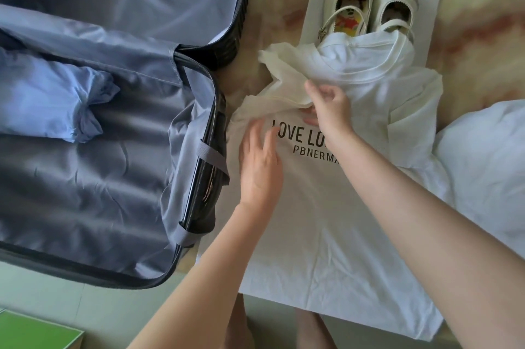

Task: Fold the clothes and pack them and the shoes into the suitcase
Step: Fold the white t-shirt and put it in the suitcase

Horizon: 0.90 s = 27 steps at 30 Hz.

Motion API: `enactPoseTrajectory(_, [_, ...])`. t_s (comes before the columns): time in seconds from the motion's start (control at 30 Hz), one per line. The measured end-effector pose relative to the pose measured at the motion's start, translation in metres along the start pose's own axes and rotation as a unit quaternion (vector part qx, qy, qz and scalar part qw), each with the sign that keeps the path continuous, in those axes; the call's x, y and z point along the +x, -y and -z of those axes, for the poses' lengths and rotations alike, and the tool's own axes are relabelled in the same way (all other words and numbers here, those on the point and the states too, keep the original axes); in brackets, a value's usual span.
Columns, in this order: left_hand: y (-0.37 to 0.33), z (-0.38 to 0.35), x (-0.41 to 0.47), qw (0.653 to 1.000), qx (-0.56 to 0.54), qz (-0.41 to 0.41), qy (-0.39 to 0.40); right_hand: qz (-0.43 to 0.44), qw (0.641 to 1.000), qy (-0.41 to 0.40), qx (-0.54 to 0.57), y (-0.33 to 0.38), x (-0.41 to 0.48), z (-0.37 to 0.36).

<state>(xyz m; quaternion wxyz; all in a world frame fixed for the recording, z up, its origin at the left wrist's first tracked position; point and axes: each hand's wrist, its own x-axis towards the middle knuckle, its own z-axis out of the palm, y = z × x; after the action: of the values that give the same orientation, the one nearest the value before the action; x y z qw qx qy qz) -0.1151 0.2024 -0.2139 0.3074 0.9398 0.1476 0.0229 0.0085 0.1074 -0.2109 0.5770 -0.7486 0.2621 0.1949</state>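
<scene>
A white T-shirt with black lettering lies spread on the floor in front of me. My left hand rests flat on its chest, fingers straight, just left of the print. My right hand pinches a folded cream sleeve at the shirt's upper edge. More white clothes are bunched beyond it. A pair of cream strap shoes stands at the top on a white bag. The open suitcase with grey lining lies to the left; a folded blue garment sits inside.
A white pillow or bedding bulges at the right edge. A green box sits at the bottom left corner. The suitcase's zip edge and grey elastic strap run close beside the shirt. My knees show under the shirt's hem.
</scene>
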Motion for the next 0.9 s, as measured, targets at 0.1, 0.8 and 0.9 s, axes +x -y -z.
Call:
enactPoseTrajectory(0.1, [-0.012, 0.006, 0.041, 0.999, 0.018, 0.02, -0.02, -0.035, 0.998, -0.031, 0.036, 0.003, 0.002, -0.007])
enactPoseTrajectory(0.8, [-0.021, 0.013, 0.022, 0.994, 0.063, -0.003, 0.094, 0.084, 0.996, 0.005, 0.031, 0.018, 0.014, -0.011])
enactPoseTrajectory(0.9, [-0.011, -0.003, 0.009, 0.976, 0.072, 0.062, 0.194, 0.153, 0.979, -0.016, -0.132, 0.015, 0.011, -0.003])
